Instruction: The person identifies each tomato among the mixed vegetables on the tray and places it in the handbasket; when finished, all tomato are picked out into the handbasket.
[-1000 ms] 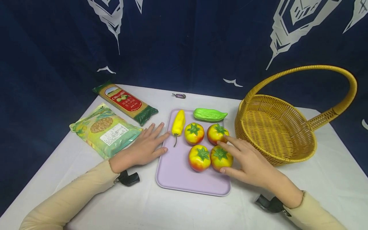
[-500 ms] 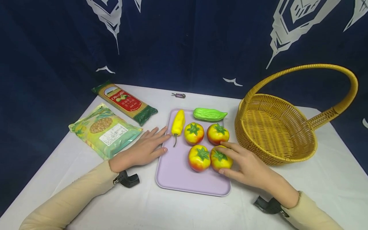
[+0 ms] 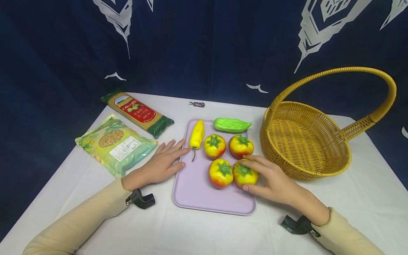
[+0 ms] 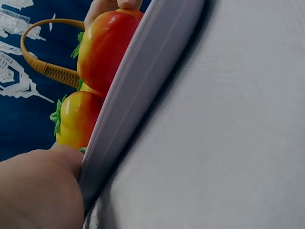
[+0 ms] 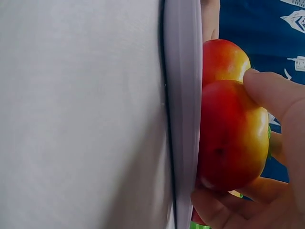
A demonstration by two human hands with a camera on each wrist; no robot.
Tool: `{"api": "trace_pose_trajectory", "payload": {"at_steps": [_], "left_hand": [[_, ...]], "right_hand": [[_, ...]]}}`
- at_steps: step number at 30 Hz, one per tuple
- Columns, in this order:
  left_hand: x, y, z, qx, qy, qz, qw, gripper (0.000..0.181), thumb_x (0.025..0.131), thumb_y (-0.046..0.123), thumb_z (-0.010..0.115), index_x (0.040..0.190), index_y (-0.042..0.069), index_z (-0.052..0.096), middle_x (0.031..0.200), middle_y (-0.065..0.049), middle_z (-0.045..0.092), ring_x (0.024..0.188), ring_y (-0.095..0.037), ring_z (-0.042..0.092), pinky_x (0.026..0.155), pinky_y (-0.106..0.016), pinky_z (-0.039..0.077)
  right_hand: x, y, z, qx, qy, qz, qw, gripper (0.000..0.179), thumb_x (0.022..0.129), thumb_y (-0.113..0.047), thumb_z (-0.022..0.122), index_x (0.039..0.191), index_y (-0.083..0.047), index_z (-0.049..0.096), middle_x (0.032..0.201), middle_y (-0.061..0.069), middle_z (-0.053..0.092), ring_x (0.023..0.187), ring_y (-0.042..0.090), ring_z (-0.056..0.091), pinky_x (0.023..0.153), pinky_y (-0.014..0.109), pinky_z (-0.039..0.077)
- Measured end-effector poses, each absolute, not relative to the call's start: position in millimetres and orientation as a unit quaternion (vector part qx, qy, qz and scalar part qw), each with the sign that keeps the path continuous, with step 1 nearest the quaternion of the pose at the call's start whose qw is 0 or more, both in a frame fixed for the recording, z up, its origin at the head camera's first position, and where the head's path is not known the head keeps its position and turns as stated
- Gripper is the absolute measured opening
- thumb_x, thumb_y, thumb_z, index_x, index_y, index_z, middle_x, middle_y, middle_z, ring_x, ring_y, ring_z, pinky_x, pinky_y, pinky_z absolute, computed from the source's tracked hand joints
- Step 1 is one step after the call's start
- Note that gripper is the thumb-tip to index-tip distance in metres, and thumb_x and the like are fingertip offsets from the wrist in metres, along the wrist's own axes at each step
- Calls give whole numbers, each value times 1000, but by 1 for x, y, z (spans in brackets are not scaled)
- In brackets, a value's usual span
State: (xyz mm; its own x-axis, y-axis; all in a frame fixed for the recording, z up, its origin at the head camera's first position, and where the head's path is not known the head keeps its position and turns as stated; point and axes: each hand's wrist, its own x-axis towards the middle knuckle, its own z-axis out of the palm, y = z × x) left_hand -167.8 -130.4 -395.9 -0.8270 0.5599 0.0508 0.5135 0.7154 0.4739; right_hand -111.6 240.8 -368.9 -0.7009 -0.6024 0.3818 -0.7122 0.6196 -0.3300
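Four-sided and lilac, the tray (image 3: 207,198) holds several yellow-red toy tomatoes with green leafy tops, a yellow chili pepper (image 3: 197,134) and a green pepper (image 3: 232,125). My right hand (image 3: 274,180) holds the front right toy tomato (image 3: 244,173). In the right wrist view, the thumb lies against this tomato (image 5: 233,138) on one side and the fingers bend round the other. Beside it sits the front left tomato (image 3: 220,173). With fingers spread, my left hand (image 3: 162,163) rests at the tray's left edge, near the yellow pepper's stem.
A wicker basket (image 3: 306,176) with a tall handle stands right of the tray. At the left lie a green-yellow bag of grains or beans (image 3: 118,145) and a red-gold pasta packet (image 3: 138,111). A small purple wrapped item (image 3: 198,104) lies behind the tray.
My right hand has drawn back from the rear right tomato and its fingers have closed round the front right one. My left hand has barely moved.
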Motion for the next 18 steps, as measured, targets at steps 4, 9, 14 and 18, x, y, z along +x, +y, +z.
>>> {"api": "trace_pose_trajectory", "payload": {"at_steps": [4, 9, 14, 18], "left_hand": [[-168, -130, -397, 289, 925, 241, 46, 54, 102, 35, 53, 152, 16, 50, 169, -10, 26, 156, -47, 19, 123, -71, 11], [-168, -130, -397, 288, 926, 240, 47, 54, 101, 36, 53, 152, 16, 50, 169, -9, 26, 156, -47, 20, 123, -71, 11], [-168, -130, -397, 288, 925, 243, 46, 54, 101, 35, 53, 151, 15, 51, 169, -10, 27, 156, -47, 20, 124, -71, 10], [-168, -131, -397, 288, 925, 245, 44, 54, 101, 35, 54, 151, 15, 51, 169, -10, 27, 156, -47, 20, 124, -70, 10]], "right_hand": [[-111, 241, -369, 360, -894, 242, 109, 64, 75, -26, 89, 134, -15, 65, 134, 9, 65, 122, 27, 65, 102, 38, 55], [-111, 242, -367, 350, -898, 249, 98, 63, 75, -25, 89, 133, -15, 66, 133, 7, 65, 122, 27, 65, 103, 37, 54], [-111, 243, -366, 345, -899, 253, 94, 63, 75, -25, 89, 132, -15, 66, 133, 6, 66, 121, 26, 66, 104, 30, 53], [-111, 243, -365, 345, -899, 255, 93, 63, 74, -24, 90, 132, -15, 66, 132, 5, 67, 121, 26, 66, 104, 25, 52]]}}
